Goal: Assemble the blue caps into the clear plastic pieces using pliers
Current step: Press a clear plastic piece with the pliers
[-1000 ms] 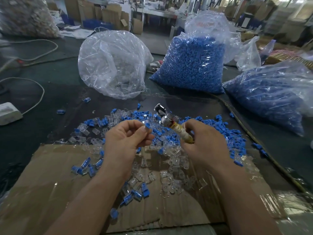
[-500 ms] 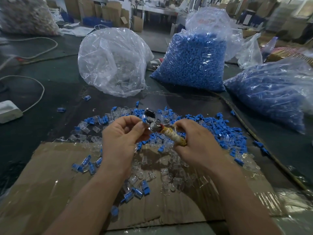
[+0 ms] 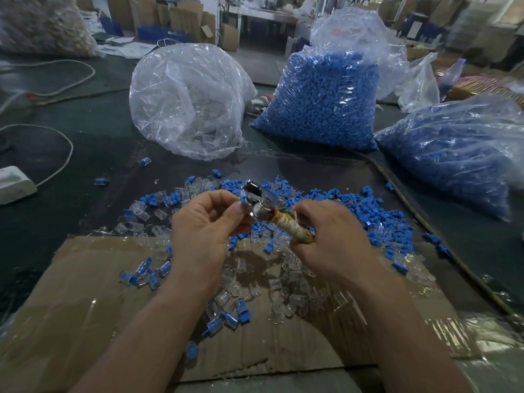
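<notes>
My right hand (image 3: 334, 245) grips the yellow-wrapped handles of the pliers (image 3: 263, 205), whose metal jaws point up and left. My left hand (image 3: 207, 225) pinches a small piece with a blue cap (image 3: 243, 198) between thumb and forefinger, right at the jaws. The piece is mostly hidden by my fingers. Under both hands lies a loose pile of blue caps (image 3: 354, 205) mixed with clear plastic pieces (image 3: 286, 296). Several joined blue-and-clear pieces (image 3: 144, 272) lie on the cardboard to the left.
A cardboard sheet (image 3: 71, 307) covers the near part of the dark table. Behind the pile stand a bag of clear pieces (image 3: 187, 100) and two bags of blue caps (image 3: 323, 97) (image 3: 453, 148). A white power strip (image 3: 14, 185) with a cable lies at the left edge.
My left hand rose and brought the small piece up to the pliers' jaws. The right hand swung the pliers left to meet it.
</notes>
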